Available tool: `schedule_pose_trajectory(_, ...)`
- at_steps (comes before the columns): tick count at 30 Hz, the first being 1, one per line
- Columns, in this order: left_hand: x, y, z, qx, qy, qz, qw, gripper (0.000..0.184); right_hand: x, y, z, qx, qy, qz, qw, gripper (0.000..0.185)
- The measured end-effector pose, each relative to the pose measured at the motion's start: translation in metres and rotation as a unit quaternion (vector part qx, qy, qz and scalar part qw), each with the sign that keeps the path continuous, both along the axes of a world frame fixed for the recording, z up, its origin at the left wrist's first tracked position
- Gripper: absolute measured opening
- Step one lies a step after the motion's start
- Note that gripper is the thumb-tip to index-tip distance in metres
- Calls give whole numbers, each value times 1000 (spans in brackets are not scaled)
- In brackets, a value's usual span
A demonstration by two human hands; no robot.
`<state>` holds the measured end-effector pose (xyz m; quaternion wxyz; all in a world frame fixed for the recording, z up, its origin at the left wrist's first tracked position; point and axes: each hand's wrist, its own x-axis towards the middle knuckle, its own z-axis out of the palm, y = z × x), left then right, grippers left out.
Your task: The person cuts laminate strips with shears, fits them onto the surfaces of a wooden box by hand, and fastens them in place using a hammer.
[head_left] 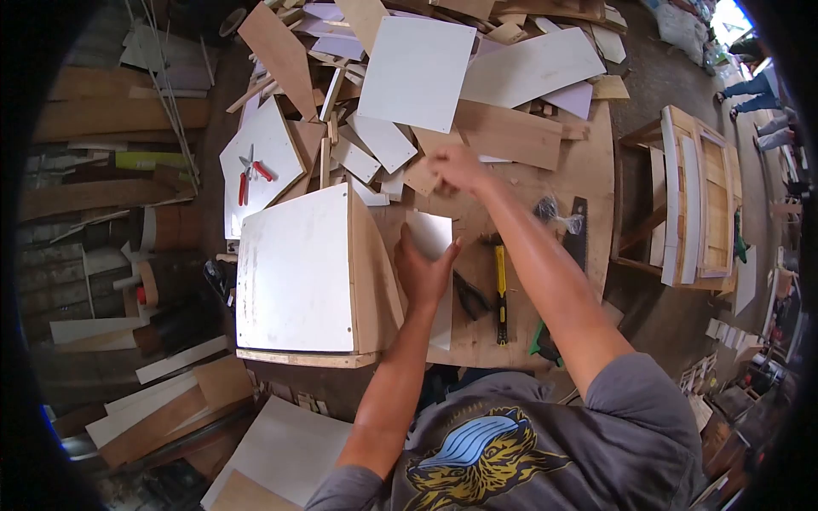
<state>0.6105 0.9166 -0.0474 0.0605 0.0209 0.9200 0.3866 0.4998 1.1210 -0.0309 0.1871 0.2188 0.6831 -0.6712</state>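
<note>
My left hand (422,274) is wrapped round a narrow white board (433,230), thumb on one side and fingers on the other. Beside it on the left stands a white-topped wooden box (298,272) with slanted sides. My right hand (462,169) is raised beyond the board, its fingers curled together and slightly blurred. Whatever it may pinch is too small to make out. A small brown wood offcut (420,178) lies just left of those fingers. Right of the board are dark-handled pliers (470,295) and a yellow-and-black-handled hammer (500,294).
Wood and white board scraps, including a large white panel (417,72), pile up at the table's back. Red-handled snips (254,175) rest on a white board. A saw (578,234) and a clear plastic bag (558,213) lie right. A wooden frame (703,200) stands beyond; people stand farther off.
</note>
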Motion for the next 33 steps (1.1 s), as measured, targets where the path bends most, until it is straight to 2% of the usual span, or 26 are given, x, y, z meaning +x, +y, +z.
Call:
schedule_pose_trajectory(3, 5, 1, 12, 69, 1, -34, 997, 106, 43, -19, 9, 76, 37, 162, 983, 28)
schedule_pose_trajectory(6, 23, -4, -6, 164, 6, -61, 985, 104, 86, -29, 19, 54, 75, 78, 993, 23)
schedule_pose_trajectory(9, 47, -11, 24, 227, -22, -116, 967, 103, 125, -35, 19, -18, 48, -10, 999, 22)
schedule_pose_trajectory(13, 92, -43, 49, 316, -64, -182, 929, 116, 180, -55, 43, -60, -1, -77, 995, 21)
schedule_pose_trajectory(14, 100, -56, 46, 315, -87, -202, 923, 119, 193, -66, 45, -32, 0, -63, 997, 19)
schedule_pose_trajectory(17, 120, -107, 77, 240, -73, -244, 937, 118, 231, -119, 70, -80, 24, -126, 988, 16)
schedule_pose_trajectory(20, 136, -166, 89, 199, -7, -291, 936, 116, 257, -176, 85, -48, 63, -127, 989, 14)
schedule_pose_trajectory(24, 148, -255, 115, 171, 21, -298, 939, 112, 271, -263, 109, -84, 95, -137, 983, 13)
schedule_pose_trajectory(30, 137, -386, 117, 172, 60, -238, 954, 113, 246, -392, 117, -155, 86, -97, 979, 19)
schedule_pose_trajectory(33, 125, -438, 107, 171, 52, -201, 963, 116, 233, -446, 129, -138, 78, -33, 987, 22)
